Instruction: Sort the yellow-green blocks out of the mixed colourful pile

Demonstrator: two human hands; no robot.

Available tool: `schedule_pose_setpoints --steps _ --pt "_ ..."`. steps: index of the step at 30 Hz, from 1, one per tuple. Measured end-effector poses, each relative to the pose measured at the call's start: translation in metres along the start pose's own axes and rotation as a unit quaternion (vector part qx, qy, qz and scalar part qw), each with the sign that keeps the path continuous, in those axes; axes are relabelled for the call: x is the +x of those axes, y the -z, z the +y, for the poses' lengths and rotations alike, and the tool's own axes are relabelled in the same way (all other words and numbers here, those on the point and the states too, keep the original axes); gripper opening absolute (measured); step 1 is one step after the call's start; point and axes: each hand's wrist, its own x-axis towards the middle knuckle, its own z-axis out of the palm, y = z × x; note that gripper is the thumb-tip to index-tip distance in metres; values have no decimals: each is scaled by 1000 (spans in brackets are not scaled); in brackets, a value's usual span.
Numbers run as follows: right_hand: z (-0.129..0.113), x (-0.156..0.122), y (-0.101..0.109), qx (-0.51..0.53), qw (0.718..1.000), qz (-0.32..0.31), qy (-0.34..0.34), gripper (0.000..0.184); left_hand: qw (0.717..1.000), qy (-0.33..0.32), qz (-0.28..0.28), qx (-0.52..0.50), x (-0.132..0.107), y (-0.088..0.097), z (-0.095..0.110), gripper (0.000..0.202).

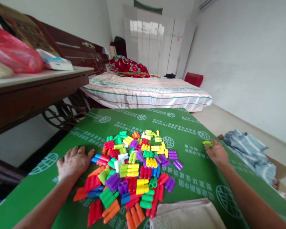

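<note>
A heap of several colourful plastic building pieces [133, 171] lies on a green printed board [193, 127] in front of me. My left hand [72, 162] rests flat on the board at the heap's left edge, fingers stretched out, touching the nearest pieces. My right hand [216, 152] is out at the board's right edge, away from the heap. Its fingers are pinched on a lime green piece [207, 143].
A folded beige towel [183, 214] lies at the board's near edge. A dark wooden table [38, 92] with a red bag [14, 54] stands at the left. A bed [147, 90] is beyond the board. Blue cloth [250, 149] lies at the right.
</note>
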Motion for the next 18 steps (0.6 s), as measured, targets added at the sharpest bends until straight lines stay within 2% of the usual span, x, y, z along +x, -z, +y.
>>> schedule_pose_setpoints --steps 4,9,14,18 --pt "-31 -17 4 25 996 11 85 36 1000 -3 7 -8 0 -2 -1 68" --pt "-95 -42 16 78 975 -58 200 30 1000 -16 18 -19 -1 -4 -3 68" --pt "-151 -66 26 119 936 -117 311 27 999 -21 22 -24 -3 -3 -4 67" --pt "-181 -69 28 116 927 -122 335 29 999 -25 21 -25 -6 -2 -3 66"
